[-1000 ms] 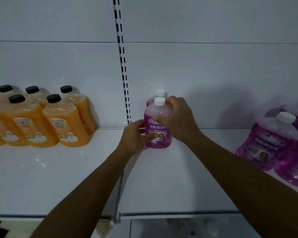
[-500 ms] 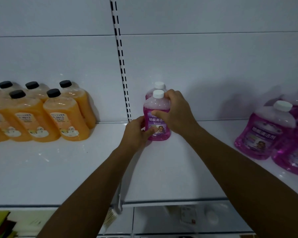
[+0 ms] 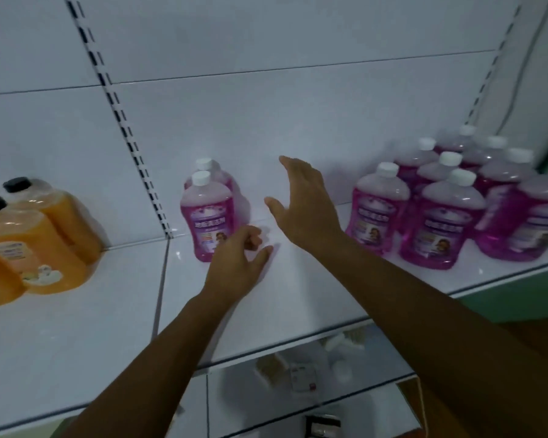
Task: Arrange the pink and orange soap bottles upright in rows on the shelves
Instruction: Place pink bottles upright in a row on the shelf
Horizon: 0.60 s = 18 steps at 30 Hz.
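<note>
Both hands have let go of the front pink bottle (image 3: 208, 216), which half a second ago they were steadying at its cap and label; it now stands alone, left of centre in the frame, on the white shelf (image 3: 298, 298), directly in front of a second pink bottle (image 3: 215, 175) whose cap shows just above and behind it. That release suggests this placement is finished: a two-deep column has been started just right of the slotted upright (image 3: 130, 134) near the back wall. The front bottle stands upright, its long axis vertical with the white cap at the top, and its label faces out towards the camera. The left hand (image 3: 238, 263) hangs just beside the bottle's lower right, fingers loosely curled around nothing, apparently clear of it though close enough that I cannot rule out a touch. The right hand (image 3: 307, 207) is near the frame's centre, fingers spread and empty, lying between the placed pair and the cluster of pink bottles (image 3: 440, 203) at the right of the frame, so the next pick looks likely to come from there. At the left edge the orange bottles (image 3: 41, 238) stand upright with black caps, well apart from both hands.
</note>
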Available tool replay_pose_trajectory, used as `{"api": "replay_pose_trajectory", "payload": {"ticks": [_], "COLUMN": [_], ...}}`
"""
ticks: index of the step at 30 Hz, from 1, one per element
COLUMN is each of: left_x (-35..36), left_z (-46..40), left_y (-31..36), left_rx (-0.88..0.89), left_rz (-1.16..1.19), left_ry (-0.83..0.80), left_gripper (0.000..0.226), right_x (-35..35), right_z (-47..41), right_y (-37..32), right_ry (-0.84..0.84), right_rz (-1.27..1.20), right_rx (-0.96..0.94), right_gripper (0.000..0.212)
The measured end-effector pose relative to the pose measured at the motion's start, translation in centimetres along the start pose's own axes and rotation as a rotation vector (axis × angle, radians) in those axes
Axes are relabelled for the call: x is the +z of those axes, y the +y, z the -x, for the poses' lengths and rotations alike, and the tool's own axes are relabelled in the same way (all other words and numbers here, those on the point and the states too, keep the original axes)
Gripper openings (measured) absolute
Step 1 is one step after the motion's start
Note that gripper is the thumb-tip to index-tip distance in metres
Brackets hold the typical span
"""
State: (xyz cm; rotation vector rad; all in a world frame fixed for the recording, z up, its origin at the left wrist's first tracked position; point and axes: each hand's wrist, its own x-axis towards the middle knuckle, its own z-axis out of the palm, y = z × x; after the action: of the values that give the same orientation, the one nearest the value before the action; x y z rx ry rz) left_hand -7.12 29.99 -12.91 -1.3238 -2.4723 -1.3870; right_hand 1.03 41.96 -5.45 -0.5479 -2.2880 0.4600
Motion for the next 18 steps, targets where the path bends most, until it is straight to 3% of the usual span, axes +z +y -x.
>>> {"api": "replay_pose_trajectory", "payload": {"ticks": [6, 10, 14, 18], "left_x": [6.1, 9.5, 11.2, 11.9], "left_z": [-2.7, -4.1, -4.8, -4.7], "left_y": [4.7, 6.9, 7.7, 7.7], "left_rx": [0.008, -0.033, -0.024, 0.015], "left_rz": [0.1, 0.255, 0.354, 0.386], "left_ry": [-0.263, -0.396, -0.465, -0.445], "left_gripper": [0.065, 0.084, 0.078, 0.067], "right_x": [-7.0, -8.8, -8.7, -8.6], "right_z": [1.4, 2.5, 3.0, 2.9], "right_y": [5.7, 8.2, 9.2, 10.0], "right_ry": [0.18, 0.114, 0.078, 0.01], "right_rz": [0.269, 0.263, 0.137, 0.22], "right_rx": [0.117, 0.212, 0.331, 0.338], "right_gripper": [0.061, 0.069, 0.08, 0.064]}}
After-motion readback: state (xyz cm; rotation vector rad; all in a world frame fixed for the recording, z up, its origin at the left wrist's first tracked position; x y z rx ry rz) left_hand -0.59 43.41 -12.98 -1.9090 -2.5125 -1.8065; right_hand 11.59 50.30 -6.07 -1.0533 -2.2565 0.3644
